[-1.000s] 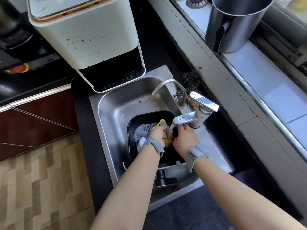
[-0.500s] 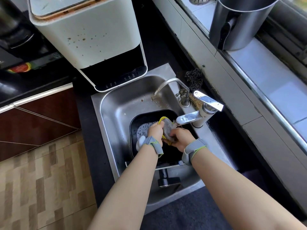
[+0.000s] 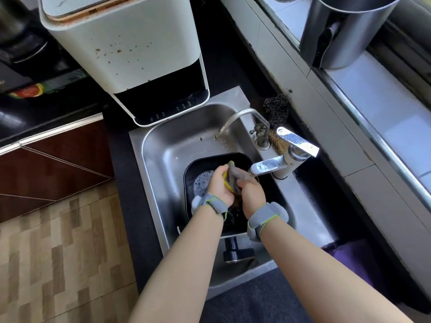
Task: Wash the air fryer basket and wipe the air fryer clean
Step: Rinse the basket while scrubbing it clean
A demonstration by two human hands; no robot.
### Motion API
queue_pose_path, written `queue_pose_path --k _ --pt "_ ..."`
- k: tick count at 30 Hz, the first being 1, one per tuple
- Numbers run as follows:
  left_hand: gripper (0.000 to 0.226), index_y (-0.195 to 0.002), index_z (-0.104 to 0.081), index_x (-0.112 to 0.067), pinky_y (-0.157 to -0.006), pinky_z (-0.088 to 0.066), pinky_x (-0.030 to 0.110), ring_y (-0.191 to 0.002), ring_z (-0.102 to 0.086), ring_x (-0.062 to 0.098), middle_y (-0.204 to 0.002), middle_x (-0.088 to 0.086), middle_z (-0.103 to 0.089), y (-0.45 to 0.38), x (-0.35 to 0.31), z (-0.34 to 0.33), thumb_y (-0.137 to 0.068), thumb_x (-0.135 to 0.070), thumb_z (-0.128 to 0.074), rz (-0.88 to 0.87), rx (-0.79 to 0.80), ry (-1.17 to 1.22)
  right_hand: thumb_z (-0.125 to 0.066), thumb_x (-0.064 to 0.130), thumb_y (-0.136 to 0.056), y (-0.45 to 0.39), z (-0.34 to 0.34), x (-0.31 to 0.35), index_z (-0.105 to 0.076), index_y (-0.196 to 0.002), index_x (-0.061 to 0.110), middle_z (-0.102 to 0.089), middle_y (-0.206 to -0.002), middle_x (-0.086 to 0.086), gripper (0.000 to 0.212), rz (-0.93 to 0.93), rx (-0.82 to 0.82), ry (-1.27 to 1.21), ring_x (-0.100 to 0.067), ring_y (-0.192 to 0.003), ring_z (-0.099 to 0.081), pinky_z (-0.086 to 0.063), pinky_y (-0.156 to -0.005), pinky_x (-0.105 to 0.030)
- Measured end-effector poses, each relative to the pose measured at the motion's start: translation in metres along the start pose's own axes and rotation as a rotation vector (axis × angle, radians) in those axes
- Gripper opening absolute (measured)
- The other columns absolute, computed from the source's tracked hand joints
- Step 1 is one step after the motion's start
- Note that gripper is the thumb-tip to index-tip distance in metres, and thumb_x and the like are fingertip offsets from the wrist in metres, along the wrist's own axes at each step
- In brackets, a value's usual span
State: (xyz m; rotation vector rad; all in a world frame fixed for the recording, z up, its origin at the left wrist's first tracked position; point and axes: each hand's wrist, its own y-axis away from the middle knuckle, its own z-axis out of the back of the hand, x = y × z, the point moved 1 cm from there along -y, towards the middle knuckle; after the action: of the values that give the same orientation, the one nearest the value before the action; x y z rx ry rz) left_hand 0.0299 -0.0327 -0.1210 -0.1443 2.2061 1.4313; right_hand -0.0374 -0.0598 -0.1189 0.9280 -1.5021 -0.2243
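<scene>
**Yellow sponge wrung over soapy basket at kitchen sink**

Yellow and grey, the soft sponge sits squeezed between your two hands: your left hand curls round its near side and your right hand clamps its far side, both with fingers closed on it, just under the chrome tap spout. Grey straps wrap both wrists.

Directly below your hands lies the air fryer basket, a black, rounded-square tub resting in the steel sink. Suds pool in its left half; its dark handle points back toward you, so its long axis runs from you toward the tap. Both hands hang equally close to it, the left one over the foam. The next scrub looks like a straight drop downward, with the spout crowding the right hand.

Beyond the sink's far rim stands the air fryer, a cream, smooth-sided box flecked with brown grease spots, its dark basket slot gaping. It appears not yet wiped. A second, thinner curved tap arches over the sink, with a wiry scouring ball tucked behind it. A brushed-metal pot sits on the tiled ledge at right.
</scene>
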Motion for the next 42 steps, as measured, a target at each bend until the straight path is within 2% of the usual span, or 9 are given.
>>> queue_pose_path --k 4,6,8,11,16,21,33,38,42 --pt "0.036 -0.127 -0.049 -0.011 -0.066 -0.05 0.02 -0.079 -0.064 0.006 -0.086 -0.002 -0.064 0.004 0.007 -0.001 -0.101 -0.032 -0.037 -0.019 -0.013 -0.017 -0.041 0.024 -0.086 0.009 -0.006 -0.006 -0.064 -0.12 0.012 -0.042 -0.145 -0.008 0.043 0.195 0.157 0.698 -0.021 -0.136 -0.03 -0.017 -0.115 -0.026" --pt "0.027 -0.125 -0.048 -0.018 -0.064 -0.049 0.024 -0.074 -0.062 0.013 -0.082 0.004 -0.063 0.003 0.001 -0.006 -0.103 -0.024 -0.034 -0.034 -0.056 -0.028 -0.049 0.022 -0.086 0.012 0.001 0.001 -0.069 -0.098 -0.002 -0.054 -0.121 -0.018 0.033 0.286 -0.13 0.628 -0.021 -0.109 -0.043 -0.029 -0.09 -0.011" --pt "0.017 -0.102 -0.053 -0.021 -0.05 -0.042 0.02 -0.053 -0.055 0.013 -0.073 0.004 -0.051 0.0 -0.004 -0.009 -0.102 -0.028 -0.037 -0.009 -0.122 -0.092 -0.052 0.011 -0.086 0.01 0.008 0.007 -0.061 -0.079 -0.005 -0.054 -0.095 -0.02 0.02 0.31 -0.338 0.574 -0.032 -0.098 -0.048 -0.035 -0.08 -0.026" --pt "0.027 -0.114 -0.057 -0.014 -0.033 -0.027 0.013 -0.028 -0.036 0.006 -0.065 0.004 -0.043 -0.01 0.001 -0.005 -0.101 -0.029 -0.038 -0.095 -0.153 -0.267 -0.052 0.004 -0.084 0.007 0.007 0.012 -0.059 -0.084 0.011 -0.059 -0.099 -0.018 0.009 0.181 -0.221 0.424 -0.028 -0.089 -0.059 -0.049 -0.077 -0.035" --pt "0.049 -0.113 -0.064 -0.015 -0.047 -0.05 0.022 -0.054 -0.059 0.021 -0.087 0.003 -0.065 -0.007 0.002 -0.009 -0.095 -0.052 -0.038 -0.056 -0.187 -0.201 -0.049 0.011 -0.088 0.009 0.003 0.003 -0.061 -0.089 0.022 -0.061 -0.081 0.007 0.016 0.011 -0.095 0.241 -0.005 -0.071 -0.056 -0.043 -0.061 -0.02" --pt "0.033 -0.054 -0.026 -0.02 -0.04 -0.021 0.012 -0.025 -0.022 0.014 -0.034 -0.006 -0.027 -0.001 0.001 -0.004 -0.084 -0.024 -0.039 -0.02 -0.233 -0.216 -0.048 0.014 -0.092 0.009 0.004 -0.001 -0.061 -0.097 0.02 -0.061 -0.087 0.005 0.016 -0.026 -0.085 0.179 -0.006 -0.077 -0.056 -0.046 -0.074 -0.026" --pt "0.039 -0.104 -0.061 -0.014 -0.034 -0.032 0.013 -0.054 -0.045 0.012 -0.096 0.007 -0.057 -0.003 -0.002 -0.014 -0.093 0.002 -0.027 -0.105 -0.173 -0.07 -0.047 0.02 -0.095 0.007 0.007 0.0 -0.06 -0.113 0.016 -0.064 -0.105 -0.003 0.022 -0.035 -0.091 0.084 -0.016 -0.095 -0.06 -0.047 -0.094 -0.034" --pt "0.044 -0.084 -0.06 -0.006 -0.061 -0.047 0.025 -0.064 -0.057 0.013 -0.064 0.001 -0.063 0.002 0.007 -0.017 -0.097 -0.043 -0.041 0.038 -0.007 0.006 -0.055 0.029 -0.091 0.012 0.014 0.0 -0.064 -0.108 0.027 -0.07 -0.1 0.004 0.019 0.027 0.074 0.25 -0.01 -0.094 -0.064 -0.049 -0.086 -0.026" --pt "0.03 -0.096 -0.059 -0.009 -0.072 -0.048 0.028 -0.072 -0.059 0.018 -0.076 0.005 -0.064 0.005 0.007 -0.015 -0.1 -0.028 -0.037 0.064 0.084 -0.069 -0.054 0.025 -0.091 0.008 0.025 0.007 -0.066 -0.09 0.01 -0.065 -0.083 -0.008 0.019 0.094 -0.188 0.534 -0.027 -0.083 -0.06 -0.05 -0.079 -0.038"
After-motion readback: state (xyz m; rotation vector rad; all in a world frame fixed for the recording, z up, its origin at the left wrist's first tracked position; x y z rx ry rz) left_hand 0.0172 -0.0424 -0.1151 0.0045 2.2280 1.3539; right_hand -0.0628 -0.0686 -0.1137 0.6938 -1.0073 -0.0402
